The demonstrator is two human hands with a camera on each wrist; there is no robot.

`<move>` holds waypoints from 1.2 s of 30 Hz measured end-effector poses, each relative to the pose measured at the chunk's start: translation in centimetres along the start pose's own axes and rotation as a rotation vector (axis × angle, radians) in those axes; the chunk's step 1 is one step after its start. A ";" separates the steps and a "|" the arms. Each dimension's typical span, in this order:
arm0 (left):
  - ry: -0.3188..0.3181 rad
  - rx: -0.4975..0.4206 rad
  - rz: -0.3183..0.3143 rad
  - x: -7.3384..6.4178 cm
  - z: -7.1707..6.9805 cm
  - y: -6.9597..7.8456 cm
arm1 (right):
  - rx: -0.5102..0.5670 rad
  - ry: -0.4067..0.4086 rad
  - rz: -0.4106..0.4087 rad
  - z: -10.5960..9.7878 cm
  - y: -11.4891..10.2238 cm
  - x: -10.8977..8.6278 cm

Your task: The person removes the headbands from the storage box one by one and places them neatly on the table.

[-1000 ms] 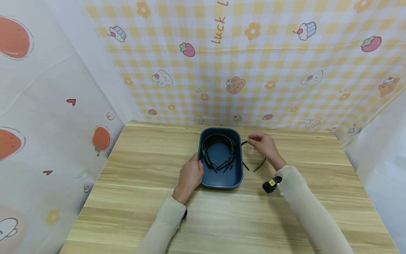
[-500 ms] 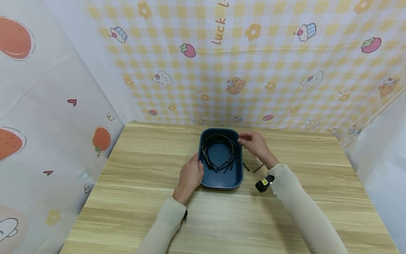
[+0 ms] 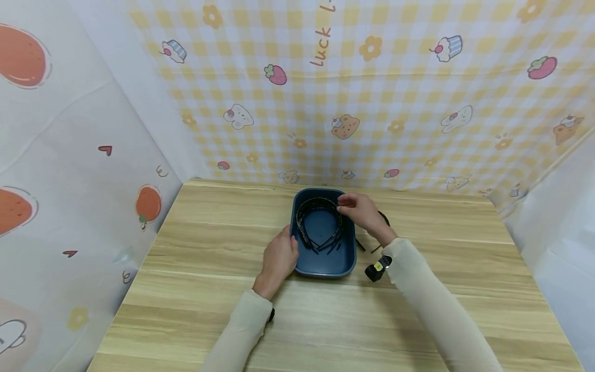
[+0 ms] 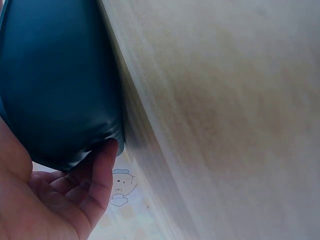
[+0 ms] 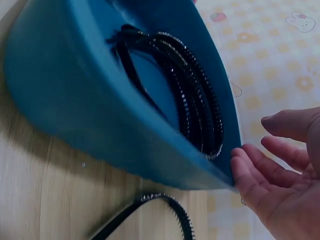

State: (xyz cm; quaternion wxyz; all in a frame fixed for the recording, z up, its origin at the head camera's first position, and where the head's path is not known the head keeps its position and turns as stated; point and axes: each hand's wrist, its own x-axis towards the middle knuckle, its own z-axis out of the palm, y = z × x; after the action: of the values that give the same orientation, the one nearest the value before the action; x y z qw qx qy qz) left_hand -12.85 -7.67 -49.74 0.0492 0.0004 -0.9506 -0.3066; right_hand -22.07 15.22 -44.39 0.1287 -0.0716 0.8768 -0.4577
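Left hand [image 3: 279,253] grasping the left wall of a dark blue, rounded rectangular bin [image 3: 321,264] on a pale wood-grained table [image 3: 209,243]. Black, glittering, curved headbands [image 3: 301,217] lie nested inside. Right hand [image 3: 364,211], released, thumb apart from loosely bent fingers, at the far right rim; contact uncertain. A single black toothed headband [image 5: 116,219] lies just right of the bin.

Between left grip [image 3: 277,250] and right grip [image 3: 364,213]: one bin [image 3: 321,263], several overlapping headbands [image 5: 195,85] inside, uncountable. One loose headband [image 5: 120,217] lies by the right grip.
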 end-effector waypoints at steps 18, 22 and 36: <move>0.012 0.012 0.003 -0.1 -0.2 0.1 | 0.022 -0.063 0.082 1.8 -1.6 0.2; 0.015 0.015 0.013 0.0 -0.1 0.1 | 0.004 -0.075 0.085 2.1 -2.0 0.2; 0.020 0.020 0.014 0.0 -0.2 0.1 | -0.021 -0.041 0.110 2.3 -2.3 -0.2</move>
State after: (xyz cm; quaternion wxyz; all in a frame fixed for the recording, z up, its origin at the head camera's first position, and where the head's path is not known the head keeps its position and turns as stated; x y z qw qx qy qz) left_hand -12.79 -7.72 -49.57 0.0611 -0.0028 -0.9530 -0.2968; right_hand -21.21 12.11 -43.73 0.1708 -0.0338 0.8815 -0.4390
